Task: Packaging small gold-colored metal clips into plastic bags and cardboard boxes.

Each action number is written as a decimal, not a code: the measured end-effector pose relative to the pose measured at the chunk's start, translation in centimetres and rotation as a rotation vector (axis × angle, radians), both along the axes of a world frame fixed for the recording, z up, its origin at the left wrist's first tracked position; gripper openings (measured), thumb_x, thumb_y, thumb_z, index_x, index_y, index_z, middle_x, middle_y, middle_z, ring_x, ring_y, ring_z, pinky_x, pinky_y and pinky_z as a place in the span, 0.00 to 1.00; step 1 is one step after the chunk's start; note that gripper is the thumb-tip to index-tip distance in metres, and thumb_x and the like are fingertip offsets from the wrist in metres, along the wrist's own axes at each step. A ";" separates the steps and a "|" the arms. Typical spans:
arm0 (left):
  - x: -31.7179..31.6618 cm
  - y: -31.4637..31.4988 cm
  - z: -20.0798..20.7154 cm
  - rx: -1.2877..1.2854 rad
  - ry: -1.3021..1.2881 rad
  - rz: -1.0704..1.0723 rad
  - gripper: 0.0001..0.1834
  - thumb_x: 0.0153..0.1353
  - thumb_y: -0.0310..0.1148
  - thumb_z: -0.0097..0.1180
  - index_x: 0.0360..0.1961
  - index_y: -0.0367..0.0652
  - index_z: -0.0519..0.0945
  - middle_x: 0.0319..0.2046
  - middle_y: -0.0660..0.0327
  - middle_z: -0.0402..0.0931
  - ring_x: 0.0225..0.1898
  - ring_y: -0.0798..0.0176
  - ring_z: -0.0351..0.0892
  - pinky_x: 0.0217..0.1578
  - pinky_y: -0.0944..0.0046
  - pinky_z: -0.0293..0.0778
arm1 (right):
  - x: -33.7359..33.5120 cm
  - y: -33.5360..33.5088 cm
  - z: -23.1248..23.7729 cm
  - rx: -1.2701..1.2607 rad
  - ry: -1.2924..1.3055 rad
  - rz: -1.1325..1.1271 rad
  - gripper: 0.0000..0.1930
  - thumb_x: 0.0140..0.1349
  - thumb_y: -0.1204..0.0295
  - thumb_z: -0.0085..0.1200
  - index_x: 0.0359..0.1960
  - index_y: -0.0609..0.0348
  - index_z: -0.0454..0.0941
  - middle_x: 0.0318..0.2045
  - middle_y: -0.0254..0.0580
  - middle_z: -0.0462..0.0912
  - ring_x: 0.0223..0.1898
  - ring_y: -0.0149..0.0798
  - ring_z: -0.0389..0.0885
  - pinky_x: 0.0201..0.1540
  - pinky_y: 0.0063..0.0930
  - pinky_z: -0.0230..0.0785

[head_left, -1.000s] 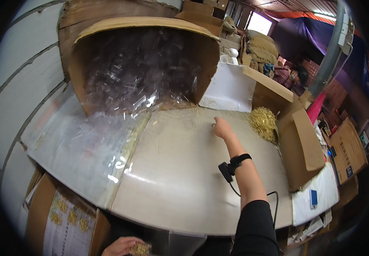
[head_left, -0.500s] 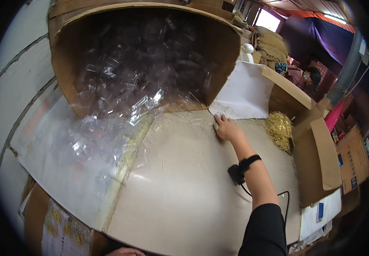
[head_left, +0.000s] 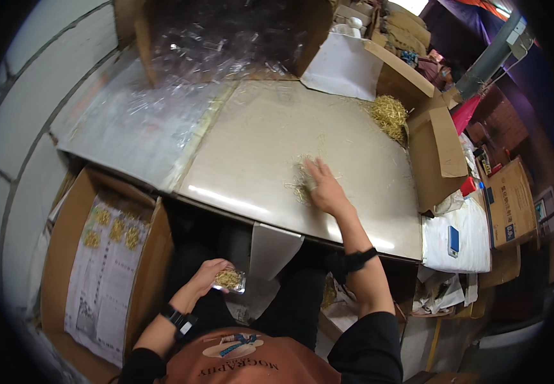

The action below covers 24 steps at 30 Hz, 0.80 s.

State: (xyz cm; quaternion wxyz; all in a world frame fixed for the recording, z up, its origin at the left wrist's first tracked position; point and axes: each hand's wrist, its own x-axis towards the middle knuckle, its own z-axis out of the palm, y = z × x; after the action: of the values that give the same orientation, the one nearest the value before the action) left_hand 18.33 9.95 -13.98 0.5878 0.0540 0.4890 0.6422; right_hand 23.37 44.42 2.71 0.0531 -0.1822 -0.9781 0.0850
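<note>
My left hand (head_left: 205,276) is closed on a small clear plastic packet (head_left: 233,281) with thin gold metal pieces in it, held low over my lap in front of the table edge. Out over the beige tabletop (head_left: 270,128), my right hand (head_left: 328,192) reaches with its fingers stretched out. Beside those fingertips lie loose gold pieces (head_left: 300,190); whether any are under the palm is hidden. A bigger heap of gold pieces (head_left: 389,116) sits at the table's far right, against cardboard.
Clear plastic packaging (head_left: 225,41) fills a large cardboard box at the back. An open carton (head_left: 62,275) at lower left has several gold-filled packets (head_left: 117,230) on printed paper. A small blue device (head_left: 453,241) lies right, on white sheeting. Another person (head_left: 442,75) is at the far right.
My right hand has drawn back from the far edge to mid-table, and loose gold pieces now lie beside it. My left hand has come into fuller view with the packet. The view has tilted down.
</note>
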 end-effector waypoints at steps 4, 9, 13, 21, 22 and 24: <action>2.4 -0.1 -0.9 -0.028 -0.034 0.050 0.17 0.69 0.39 0.42 0.42 0.34 0.75 0.35 0.53 0.78 0.34 0.59 0.82 0.25 0.61 0.83 | 4.6 -1.7 -0.5 -0.315 0.357 -0.099 0.29 0.62 0.72 0.47 0.66 0.48 0.55 0.67 0.54 0.53 0.67 0.51 0.54 0.66 0.34 0.51; 5.1 1.8 -3.0 -0.019 -0.185 0.094 0.19 0.70 0.40 0.39 0.44 0.34 0.72 0.36 0.53 0.76 0.35 0.58 0.82 0.30 0.56 0.83 | 5.4 -8.6 -3.2 -0.200 0.382 0.002 0.24 0.63 0.72 0.46 0.61 0.59 0.62 0.62 0.57 0.61 0.63 0.56 0.60 0.64 0.39 0.54; 6.3 4.2 -2.8 0.003 -0.192 0.125 0.21 0.70 0.40 0.36 0.50 0.33 0.69 0.42 0.51 0.76 0.40 0.54 0.81 0.39 0.52 0.81 | 4.6 -10.8 -4.4 0.001 0.360 0.054 0.21 0.62 0.73 0.46 0.57 0.67 0.66 0.59 0.59 0.65 0.62 0.57 0.61 0.63 0.42 0.56; 5.7 5.3 -2.0 0.082 -0.219 0.092 0.21 0.69 0.37 0.34 0.49 0.30 0.70 0.41 0.50 0.77 0.37 0.56 0.82 0.30 0.58 0.83 | 11.5 -17.0 -0.6 -0.226 0.305 0.139 0.20 0.56 0.80 0.51 0.53 0.63 0.70 0.56 0.52 0.70 0.59 0.52 0.68 0.57 0.37 0.66; 5.4 5.3 -0.8 0.076 -0.193 0.059 0.20 0.69 0.37 0.34 0.49 0.30 0.71 0.40 0.49 0.78 0.36 0.57 0.83 0.27 0.60 0.83 | 12.3 -16.8 -0.6 -0.255 0.286 0.142 0.20 0.56 0.81 0.51 0.52 0.62 0.71 0.56 0.50 0.71 0.58 0.51 0.69 0.56 0.37 0.67; 5.2 5.1 -0.3 0.061 -0.215 0.080 0.21 0.69 0.40 0.36 0.49 0.32 0.72 0.38 0.52 0.79 0.33 0.60 0.83 0.23 0.65 0.83 | 13.9 -16.7 -1.0 -0.375 0.256 0.061 0.18 0.56 0.83 0.50 0.50 0.60 0.73 0.54 0.47 0.74 0.56 0.49 0.72 0.55 0.35 0.68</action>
State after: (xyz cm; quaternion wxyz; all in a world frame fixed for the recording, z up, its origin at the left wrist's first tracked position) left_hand 23.56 15.04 -14.33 0.6087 -0.0168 0.4051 0.6820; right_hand 37.28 27.72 1.69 0.1391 -0.1469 -0.9356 0.2894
